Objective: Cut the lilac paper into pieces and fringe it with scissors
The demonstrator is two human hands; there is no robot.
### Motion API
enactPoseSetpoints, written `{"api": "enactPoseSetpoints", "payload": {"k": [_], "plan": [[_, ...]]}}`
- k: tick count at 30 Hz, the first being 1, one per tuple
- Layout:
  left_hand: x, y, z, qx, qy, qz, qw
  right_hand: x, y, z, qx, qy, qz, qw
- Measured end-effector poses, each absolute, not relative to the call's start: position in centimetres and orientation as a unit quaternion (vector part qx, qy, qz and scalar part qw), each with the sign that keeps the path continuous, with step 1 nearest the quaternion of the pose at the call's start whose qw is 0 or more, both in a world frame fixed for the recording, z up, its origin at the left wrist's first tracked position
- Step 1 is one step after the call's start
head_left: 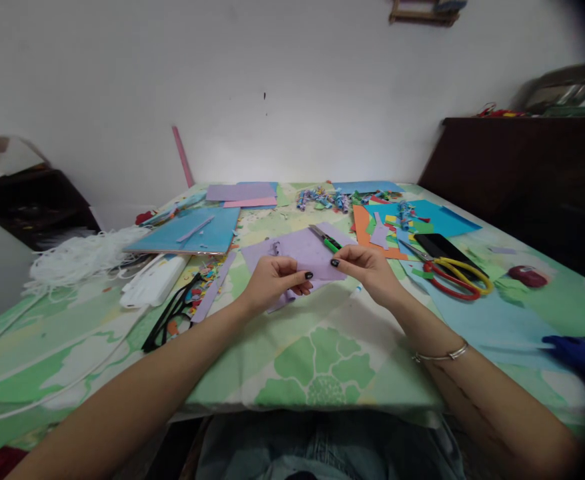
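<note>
My left hand [278,280] and my right hand [367,268] face each other low over the table. Between them stretches a small piece of purple paper [319,268], pinched at each end by thumb and fingers. Under and behind it lies a larger purple sheet [262,251], its colour so alike that the edges are hard to separate. A green and black utility knife [329,243] rests on that sheet, close to my right fingertips. By my left fingers a small curled purple scrap [276,248] shows.
Scissors with red and yellow handles [455,275] and a black phone [447,252] lie at right. Left are black glasses [172,313], a white power strip [155,281], white cord [79,260] and a blue folder [192,230]. Rolled paper curls [322,198] sit at the back.
</note>
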State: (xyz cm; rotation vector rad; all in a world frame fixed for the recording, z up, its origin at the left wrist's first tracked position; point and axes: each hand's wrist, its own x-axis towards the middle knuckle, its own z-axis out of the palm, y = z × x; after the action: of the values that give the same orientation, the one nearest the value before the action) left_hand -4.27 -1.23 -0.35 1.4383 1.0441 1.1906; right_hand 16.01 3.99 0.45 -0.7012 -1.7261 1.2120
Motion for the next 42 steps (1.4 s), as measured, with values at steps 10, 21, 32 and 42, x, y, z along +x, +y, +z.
{"api": "enactPoseSetpoints", "payload": {"k": [10, 21, 32, 42], "plan": [[-4.2, -1.1, -0.4, 0.558, 0.438, 0.497, 0.500, 16.2, 3.5, -0.2, -0.217, -0.773, 0.466, 0.372], [-4.4, -0.9, -0.5, 0.584, 0.450, 0.487, 0.469, 15.2, 3.3, 0.0, -0.338, -0.654, 0.499, 0.457], [-4.6, -0.5, -0.8, 0.554, 0.424, 0.523, 0.489, 15.3, 3.4, 0.0, -0.319, -0.590, 0.566, 0.480], [-4.6, -0.6, -0.7, 0.547, 0.427, 0.523, 0.495, 15.5, 3.4, 0.0, -0.311, -0.591, 0.569, 0.480]]}}
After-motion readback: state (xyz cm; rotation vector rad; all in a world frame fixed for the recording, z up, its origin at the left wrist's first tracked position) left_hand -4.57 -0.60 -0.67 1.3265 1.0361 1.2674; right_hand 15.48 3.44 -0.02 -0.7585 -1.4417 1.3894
